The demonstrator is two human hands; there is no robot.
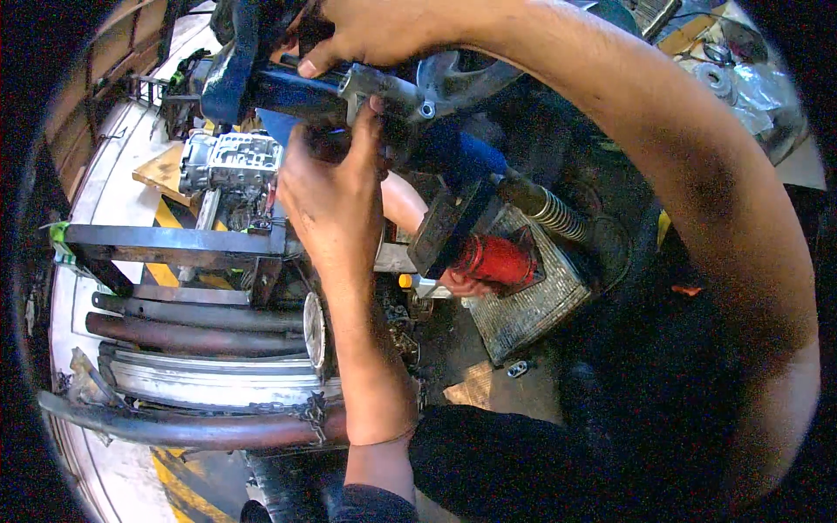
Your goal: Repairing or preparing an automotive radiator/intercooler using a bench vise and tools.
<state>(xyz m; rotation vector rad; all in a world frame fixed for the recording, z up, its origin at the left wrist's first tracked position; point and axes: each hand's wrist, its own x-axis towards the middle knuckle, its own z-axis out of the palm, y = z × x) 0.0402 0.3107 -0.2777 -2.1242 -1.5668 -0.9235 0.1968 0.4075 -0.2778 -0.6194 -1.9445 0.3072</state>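
Observation:
My left hand [336,187] is raised, closed at the underside of a grey metal fork-shaped part [397,96] with a round tubular end. One of its digits presses on the tube. My right hand [370,33] reaches across above the part, its fingers bent over something dark that I cannot make out. The tip of one digit rests by a blue metal arm [301,94], just left of the tube. Much of the right hand's grip is hidden or beyond the upper edge.
Another person's hand [466,283] is at a red cylinder [497,260] by a ribbed metal panel [532,305]. Left stand a metal frame [174,240], a cast gearbox housing [231,161] and several long pipes [200,336]. Plastic bags [754,96] lie far right.

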